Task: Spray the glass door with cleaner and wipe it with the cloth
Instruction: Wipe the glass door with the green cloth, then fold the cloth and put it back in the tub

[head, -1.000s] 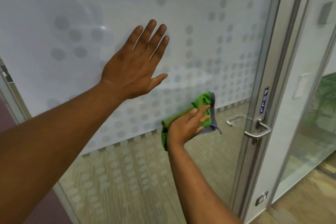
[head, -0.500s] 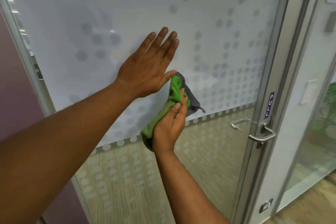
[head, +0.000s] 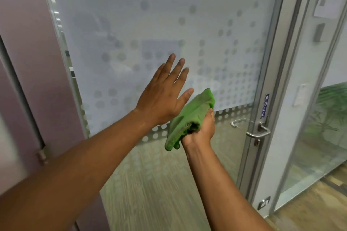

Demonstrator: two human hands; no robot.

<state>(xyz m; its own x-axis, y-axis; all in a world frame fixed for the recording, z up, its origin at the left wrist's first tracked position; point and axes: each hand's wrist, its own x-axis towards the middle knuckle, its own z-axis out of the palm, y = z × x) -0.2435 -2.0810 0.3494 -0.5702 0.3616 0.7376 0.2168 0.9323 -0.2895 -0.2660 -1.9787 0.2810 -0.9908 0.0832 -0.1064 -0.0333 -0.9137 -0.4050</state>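
Left hand (head: 165, 97): lay flat, fingers straight, against the glass door (head: 150, 33).
Right hand (head: 201, 129): gripped the bunched green cloth (head: 189, 118).

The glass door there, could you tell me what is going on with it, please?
A person is wiping the glass door by hand. The left hand lies flat and open against the frosted pane, while the right hand grips a bunched green cloth just beside it, near the dotted band. The door handle is untouched, and no spray bottle is in view.

Purple wall (head: 28, 47) left; potted plant (head: 330, 110) right.
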